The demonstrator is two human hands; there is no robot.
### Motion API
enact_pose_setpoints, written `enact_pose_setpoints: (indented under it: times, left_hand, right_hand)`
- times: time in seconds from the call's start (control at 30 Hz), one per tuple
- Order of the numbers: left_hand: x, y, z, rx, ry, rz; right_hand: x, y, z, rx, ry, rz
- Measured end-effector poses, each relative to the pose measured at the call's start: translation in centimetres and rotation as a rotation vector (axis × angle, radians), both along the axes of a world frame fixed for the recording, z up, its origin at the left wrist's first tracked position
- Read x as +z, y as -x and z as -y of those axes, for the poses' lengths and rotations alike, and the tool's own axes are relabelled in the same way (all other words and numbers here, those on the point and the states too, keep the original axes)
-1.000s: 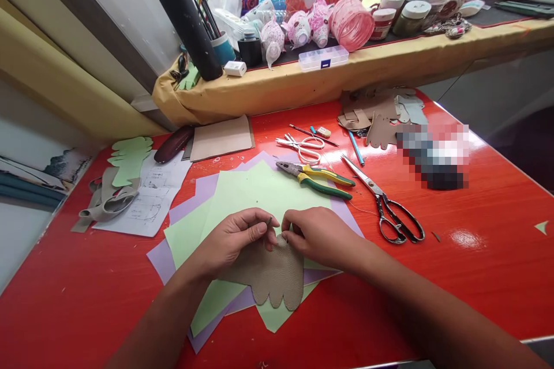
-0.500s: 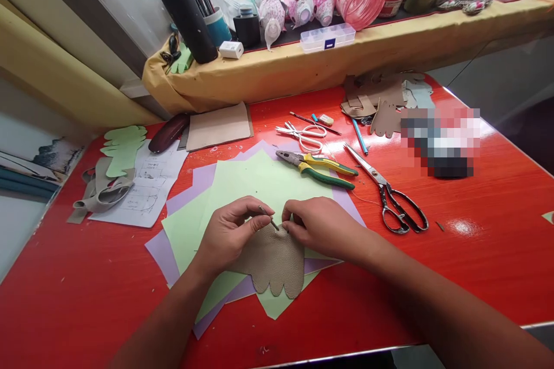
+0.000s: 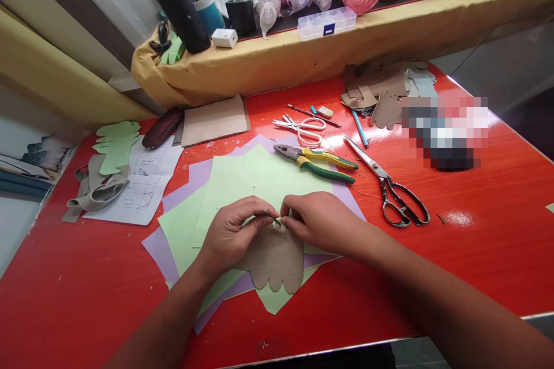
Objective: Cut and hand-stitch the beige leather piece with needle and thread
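Glossy red table [image 3: 476, 253] ran below a mustard-draped ledge [image 3: 346, 49]. On fanned matte green and lilac paper sheets [image 3: 255, 176], the left hand [image 3: 234, 233] pinched a thin needle [image 3: 272, 218] at the top of a grainy beige leather piece [image 3: 277, 262] with a scalloped lower edge. The right hand [image 3: 324, 222] gripped that top edge. Rubber-handled pliers [image 3: 318, 161] and steel scissors [image 3: 389, 190] lay beyond.

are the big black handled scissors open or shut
Shut: the scissors lie on the red table with blades together as one strip.
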State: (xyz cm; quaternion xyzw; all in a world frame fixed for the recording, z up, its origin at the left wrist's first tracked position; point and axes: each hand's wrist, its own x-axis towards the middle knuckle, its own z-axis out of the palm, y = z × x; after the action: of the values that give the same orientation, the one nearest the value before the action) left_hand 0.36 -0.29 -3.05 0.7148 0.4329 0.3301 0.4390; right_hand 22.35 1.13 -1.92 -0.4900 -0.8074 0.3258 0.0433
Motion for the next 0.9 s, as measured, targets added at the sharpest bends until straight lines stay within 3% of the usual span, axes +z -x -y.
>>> enact_pose_setpoints:
  times: [0.9]
  left_hand:
    - [0.32, -0.24, 0.14, -0.045, -0.024, -0.063]
  right_hand:
    - [0.24, -0.07, 0.13, 0.012, 0.001, 0.015]
